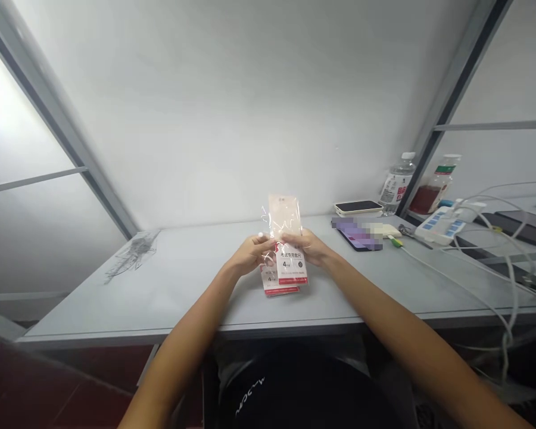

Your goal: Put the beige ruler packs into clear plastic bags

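One flat clear-plastic packet, pale pink above, white label, red lower band (293, 262); held upright over the pale grey counter (192, 280). One similar red-banded packet (271, 287); behind, offset left. Right hand (311, 246): pinching the front packet. Left hand (251, 253): grasping the packets' left side. Handling: film likely slippery; light, even edge grip advised.

Clear red-edged packets (292, 269), overlapping, held up, apparently two
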The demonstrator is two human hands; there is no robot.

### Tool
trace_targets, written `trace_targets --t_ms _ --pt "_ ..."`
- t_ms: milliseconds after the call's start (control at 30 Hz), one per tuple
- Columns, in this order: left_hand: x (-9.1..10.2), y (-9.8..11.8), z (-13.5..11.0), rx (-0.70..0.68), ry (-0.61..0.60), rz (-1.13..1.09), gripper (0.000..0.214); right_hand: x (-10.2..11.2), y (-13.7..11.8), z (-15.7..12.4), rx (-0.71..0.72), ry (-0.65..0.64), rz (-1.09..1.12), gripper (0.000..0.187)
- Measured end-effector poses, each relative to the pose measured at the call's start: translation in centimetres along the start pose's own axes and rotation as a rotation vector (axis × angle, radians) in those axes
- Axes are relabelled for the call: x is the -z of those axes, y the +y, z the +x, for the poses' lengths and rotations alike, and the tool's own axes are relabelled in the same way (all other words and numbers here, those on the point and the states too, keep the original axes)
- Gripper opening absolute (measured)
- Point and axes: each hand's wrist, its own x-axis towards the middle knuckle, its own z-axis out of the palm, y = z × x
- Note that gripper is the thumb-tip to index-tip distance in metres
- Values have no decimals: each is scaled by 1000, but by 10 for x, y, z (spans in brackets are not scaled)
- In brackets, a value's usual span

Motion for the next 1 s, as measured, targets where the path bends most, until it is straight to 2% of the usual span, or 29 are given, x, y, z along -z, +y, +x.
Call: trace_targets --t_ms 100,167,233,333,400,533,667,767,867,1000 --pt "2 0 -1 32 -41 33 27 0 -1 -2 -21 -94 -4 36" --pt "4 -1 0 29 -18 117 27 2 -1 -2 -15 -95 -9 36" --pt "5 -2 2 11 73 263 29 4 1 0 14 -24 -65 33" --pt "5 -7 5 -52 311 536 29 5 8 6 72 153 -263 31" --pt "5 -11 7 -109 420 657 30 5 12 9 102 212 -359 32" --pt "4 -13 6 -240 473 781 37 5 13 10 124 210 -351 34" --pt "1 -11 2 -336 532 900 34 3 11 8 103 205 -375 35" --pt "-2 -13 2 -359 528 933 32 0 12 8 100 192 -371 36" --pt "-5 -15 4 -397 452 929 35 -1 14 9 104 163 -325 36" --pt "-7 -17 8 -369 352 698 38 -2 14 7 103 140 -303 37"
